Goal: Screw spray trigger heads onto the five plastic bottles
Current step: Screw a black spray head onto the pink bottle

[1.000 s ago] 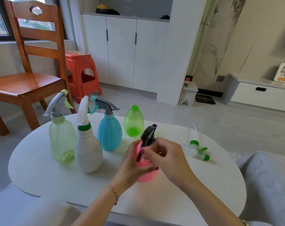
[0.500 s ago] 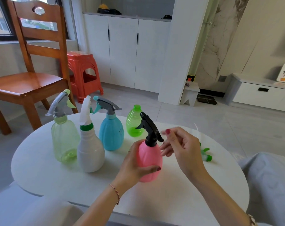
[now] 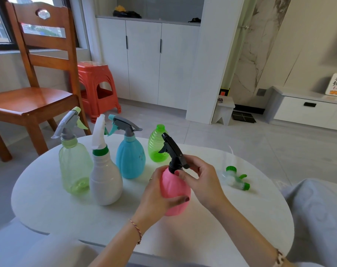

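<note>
Your left hand (image 3: 158,197) wraps the pink bottle (image 3: 175,191), thumb across its front. Your right hand (image 3: 203,180) pinches the black collar of the trigger head (image 3: 173,151) with curled fingers, both forearms reaching in from below.

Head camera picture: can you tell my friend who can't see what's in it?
A left hand holds a pink bottle on a white table while the right hand pinches its black trigger head. Three bottles behind have heads; the green bottle has none, and one loose head lies nearby.

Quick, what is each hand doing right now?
Left hand: grips the pink bottle.
Right hand: pinches the black trigger head at its collar.
</note>
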